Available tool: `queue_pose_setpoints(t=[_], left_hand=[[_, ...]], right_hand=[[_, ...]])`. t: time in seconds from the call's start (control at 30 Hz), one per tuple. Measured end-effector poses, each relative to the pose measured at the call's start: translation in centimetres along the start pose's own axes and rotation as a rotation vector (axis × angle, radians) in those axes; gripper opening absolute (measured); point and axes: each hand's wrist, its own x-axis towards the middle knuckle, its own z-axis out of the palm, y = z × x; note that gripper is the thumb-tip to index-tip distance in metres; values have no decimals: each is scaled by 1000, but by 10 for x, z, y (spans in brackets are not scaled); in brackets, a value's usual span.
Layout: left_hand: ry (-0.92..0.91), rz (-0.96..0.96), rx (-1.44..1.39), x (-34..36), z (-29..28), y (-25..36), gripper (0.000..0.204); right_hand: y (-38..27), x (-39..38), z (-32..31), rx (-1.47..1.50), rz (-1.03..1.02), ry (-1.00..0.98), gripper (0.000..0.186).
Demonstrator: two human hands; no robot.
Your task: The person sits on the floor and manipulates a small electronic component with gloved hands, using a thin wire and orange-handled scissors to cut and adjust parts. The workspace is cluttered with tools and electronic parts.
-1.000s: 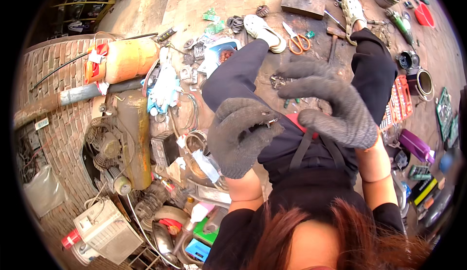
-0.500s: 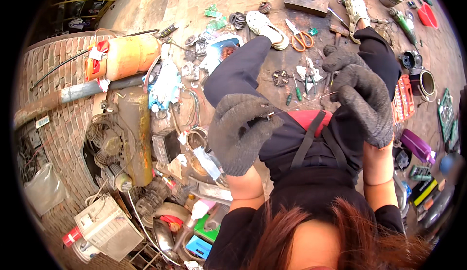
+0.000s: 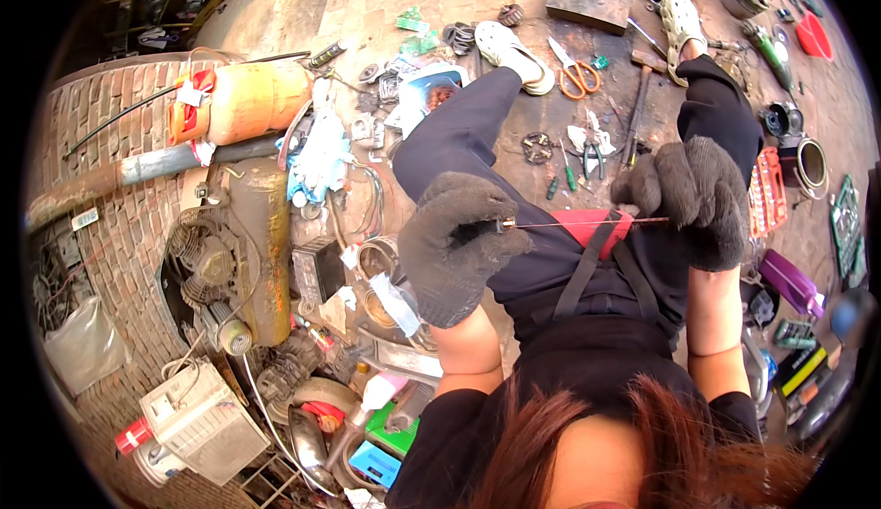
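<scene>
My left hand (image 3: 457, 250), in a dark grey knit work glove, is closed around a small part with a metal tip (image 3: 506, 224); most of that part is hidden. From the tip a thin reddish wire (image 3: 587, 223) runs nearly straight across to my right hand (image 3: 693, 204). The right hand, gloved the same way, has its fingers curled shut on the wire's other end. Both hands are above my lap, over a red cloth (image 3: 587, 226) with black straps. Beyond the lap, pliers (image 3: 593, 156) and a green-handled screwdriver (image 3: 568, 171) lie on the floor.
Orange-handled scissors (image 3: 580, 78), a hammer (image 3: 639, 105) and a metal block (image 3: 588, 5) lie between my feet. To the left are an orange gas cylinder (image 3: 262, 102) and a compressor (image 3: 262, 261). A red tool case (image 3: 767, 192) and a purple case (image 3: 791, 282) are on the right.
My right hand has come nearer to me and turned, its fingers curling in more tightly. The wire, slanting before, now stretches almost level between the hands. My left hand has barely moved.
</scene>
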Motion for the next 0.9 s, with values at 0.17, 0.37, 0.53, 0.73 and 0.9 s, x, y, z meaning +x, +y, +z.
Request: queue_pose_setpoints(t=[0.17, 0.37, 0.53, 0.73, 0.9], left_hand=[[8, 15, 90, -2, 8, 5, 41], [36, -30, 76, -1, 5, 5, 38], [34, -14, 101, 0, -2, 0, 35], [96, -48, 3, -2, -13, -11, 29], [125, -58, 18, 0, -25, -14, 28]], right_hand=[[-11, -1, 8, -43, 70, 97, 30], [-9, -8, -1, 148, 95, 14, 29], [-21, 10, 31, 564, 87, 206, 21], [-44, -4, -3, 623, -77, 228, 6], [-65, -13, -33, 503, -242, 358, 24]])
